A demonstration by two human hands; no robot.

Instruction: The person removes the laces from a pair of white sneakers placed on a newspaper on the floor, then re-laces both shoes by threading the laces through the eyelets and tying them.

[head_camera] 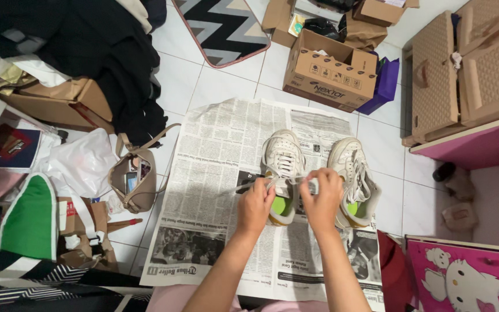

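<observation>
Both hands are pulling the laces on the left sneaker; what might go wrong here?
The left hand and right hand pull the laces taut sideways; an uneven pull might tip the left sneaker against the right sneaker. Sliding shoes may also crease or tear the newspaper beneath.

We reach both forearms forward, left hand (255, 203) and right hand (322, 199) side by side, fingers pinched shut.

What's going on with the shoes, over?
Both hands, left and right, pinching laces over left shoe. Right shoe beside it, untouched. Newspaper underneath.
</observation>
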